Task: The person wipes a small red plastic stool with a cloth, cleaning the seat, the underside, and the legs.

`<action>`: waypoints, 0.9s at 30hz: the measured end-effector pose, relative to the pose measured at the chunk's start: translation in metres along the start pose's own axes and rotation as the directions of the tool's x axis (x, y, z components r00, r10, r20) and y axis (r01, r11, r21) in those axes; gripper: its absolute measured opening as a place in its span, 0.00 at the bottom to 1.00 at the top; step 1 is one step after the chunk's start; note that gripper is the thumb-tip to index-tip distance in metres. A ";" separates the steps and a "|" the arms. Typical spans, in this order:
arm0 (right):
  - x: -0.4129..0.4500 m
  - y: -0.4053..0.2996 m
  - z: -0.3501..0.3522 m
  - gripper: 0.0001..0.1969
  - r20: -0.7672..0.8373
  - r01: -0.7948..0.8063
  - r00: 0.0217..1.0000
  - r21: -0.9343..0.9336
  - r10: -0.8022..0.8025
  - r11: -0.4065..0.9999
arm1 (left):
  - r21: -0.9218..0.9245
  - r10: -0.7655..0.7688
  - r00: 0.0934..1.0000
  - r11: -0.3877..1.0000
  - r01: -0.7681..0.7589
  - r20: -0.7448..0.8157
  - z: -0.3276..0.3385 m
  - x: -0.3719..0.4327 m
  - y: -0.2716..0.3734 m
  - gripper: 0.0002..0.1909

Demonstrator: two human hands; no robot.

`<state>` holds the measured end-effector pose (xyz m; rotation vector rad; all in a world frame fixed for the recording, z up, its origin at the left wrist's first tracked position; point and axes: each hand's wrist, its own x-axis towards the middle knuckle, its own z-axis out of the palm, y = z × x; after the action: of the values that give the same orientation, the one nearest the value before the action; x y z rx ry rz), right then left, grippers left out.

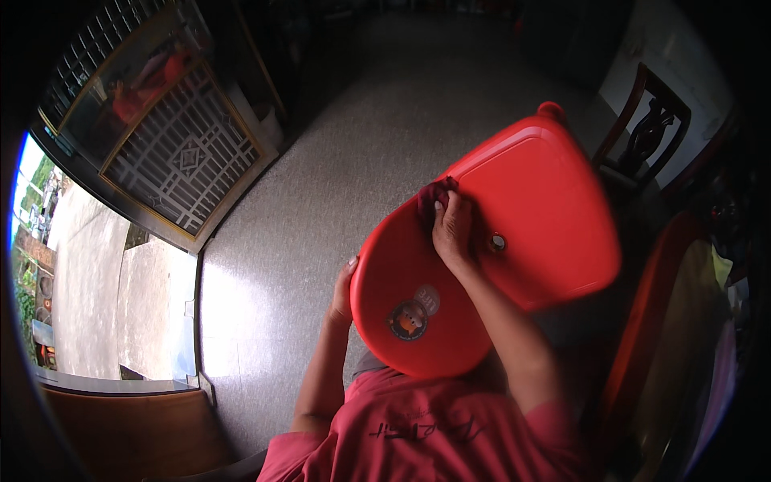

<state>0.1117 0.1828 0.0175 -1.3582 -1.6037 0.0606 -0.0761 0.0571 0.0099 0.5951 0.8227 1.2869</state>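
A red plastic chair (542,199) lies tilted before me, its broad rounded end against my lap. A small hole goes through its surface near the middle. Round stickers (408,319) are stuck on the part nearest me. My left hand (344,289) grips the chair's left rim, the thumb on the edge and the fingers hidden beneath. In my right hand (452,226) is a crumpled dark red cloth (430,196), pressed to the chair's surface close to its upper left edge.
Grey flooring (313,169) stretches ahead. On the left, a metal-grille door (187,156) stands beside a bright doorway onto paving (90,277). A dark wooden chair (647,126) is at the right, and a wooden-rimmed piece of furniture (650,325) rises close to my right side.
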 end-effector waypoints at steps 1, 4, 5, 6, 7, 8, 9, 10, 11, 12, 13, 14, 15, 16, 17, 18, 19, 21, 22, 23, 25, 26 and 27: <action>-0.005 -0.004 0.001 0.14 0.002 -0.021 1.000 -0.042 0.021 0.999 | -0.001 -0.004 1.000 1.000 0.004 -0.004 0.002 0.000 0.001 0.26; -0.025 -0.036 -0.003 0.14 0.085 0.008 0.996 0.149 -0.021 0.989 | -0.039 -0.002 1.000 0.999 0.001 -0.027 0.008 -0.004 0.005 0.26; -0.034 -0.053 -0.009 0.14 0.135 -0.022 0.991 0.255 -0.013 0.967 | -0.073 -0.007 1.000 0.997 0.005 -0.029 0.009 -0.004 0.005 0.25; -0.042 -0.073 -0.021 0.14 0.199 -0.032 0.980 0.284 -0.027 0.958 | -0.106 -0.013 0.999 0.994 0.009 -0.031 0.009 -0.004 0.004 0.23; -0.049 -0.093 -0.035 0.14 0.262 -0.038 0.964 0.318 -0.049 0.947 | -0.105 -0.011 0.999 0.994 0.007 -0.037 0.000 0.000 -0.002 0.23; -0.060 -0.110 -0.044 0.14 0.291 0.032 0.947 0.334 -0.135 0.942 | -0.010 0.108 0.993 0.994 -0.108 -0.043 -0.021 0.009 -0.015 0.23; -0.070 -0.122 -0.054 0.15 0.317 0.100 0.923 0.347 -0.217 0.933 | 0.084 0.221 0.975 0.972 -0.217 -0.034 -0.038 0.015 -0.023 0.22; -0.077 -0.125 -0.064 0.15 0.369 0.157 0.880 0.372 -0.301 0.915 | -0.118 0.052 0.999 0.992 -0.052 -0.004 -0.026 0.015 -0.013 0.22; -0.085 -0.126 -0.073 0.16 0.416 0.209 0.826 0.399 -0.379 0.893 | -0.310 -0.118 0.993 0.943 0.119 0.024 -0.013 0.015 -0.002 0.21; -0.094 -0.128 -0.081 0.16 0.462 0.311 0.772 0.324 -0.437 0.893 | -0.255 -0.119 0.991 0.962 0.101 -0.056 0.007 0.010 0.008 0.21; -0.104 -0.128 -0.087 0.14 0.478 0.408 0.716 0.304 -0.508 0.861 | -0.197 -0.108 0.985 0.977 0.079 -0.138 0.016 0.007 0.013 0.22; -0.110 -0.123 -0.091 0.13 0.470 0.471 0.660 0.350 -0.586 0.810 | 0.094 0.063 0.991 0.994 -0.053 -0.116 -0.003 0.012 0.012 0.24; -0.113 -0.115 -0.095 0.13 0.459 0.527 0.597 0.394 -0.658 0.753 | 0.096 0.057 0.992 0.994 -0.046 -0.111 -0.003 0.012 0.011 0.24; -0.114 -0.107 -0.100 0.13 0.462 0.523 0.603 0.387 -0.651 0.759 | 0.006 0.025 0.995 1.000 -0.024 -0.092 -0.002 0.012 0.010 0.24; -0.115 -0.097 -0.106 0.12 0.496 0.464 0.579 0.453 -0.647 0.762 | -0.083 -0.006 0.998 0.997 0.001 -0.070 -0.002 0.013 0.010 0.25; -0.116 -0.088 -0.113 0.12 0.525 0.399 0.551 0.517 -0.649 0.757 | -0.099 -0.027 0.999 0.995 0.023 -0.045 -0.014 0.017 0.006 0.25; -0.115 -0.075 -0.120 0.12 0.561 0.304 0.569 0.536 -0.601 0.788 | -0.098 -0.038 0.999 0.995 0.034 -0.037 -0.011 0.018 0.007 0.25; -0.114 -0.047 -0.141 0.13 0.638 0.112 0.622 0.501 -0.454 0.858 | -0.164 -0.054 0.999 0.985 0.052 -0.008 -0.003 0.020 0.010 0.25; -0.113 -0.033 -0.152 0.13 0.655 0.060 0.653 0.457 -0.381 0.888 | -0.110 -0.036 0.999 0.993 0.037 0.006 -0.008 0.022 0.012 0.26; -0.112 -0.019 -0.163 0.14 0.667 0.006 0.678 0.413 -0.307 0.911 | -0.111 -0.041 0.999 0.993 0.042 0.007 -0.010 0.022 0.012 0.26; -0.119 0.018 -0.175 0.15 0.627 0.005 0.768 0.196 -0.129 0.981 | -0.147 -0.084 0.996 0.986 0.084 0.010 -0.007 0.024 0.011 0.26; -0.124 0.037 -0.176 0.15 0.582 -0.034 0.813 0.068 -0.012 0.997 | -0.147 -0.080 0.997 0.986 0.079 -0.001 -0.003 0.024 0.010 0.26; -0.127 0.056 -0.175 0.16 0.520 -0.077 0.849 -0.055 0.095 0.995 | -0.146 -0.086 0.996 0.986 0.086 0.004 0.000 0.024 0.011 0.26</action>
<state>0.2561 0.0143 -0.0068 -1.5221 -1.9937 0.5017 -0.0810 0.0825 0.0133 0.4372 0.7406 1.2569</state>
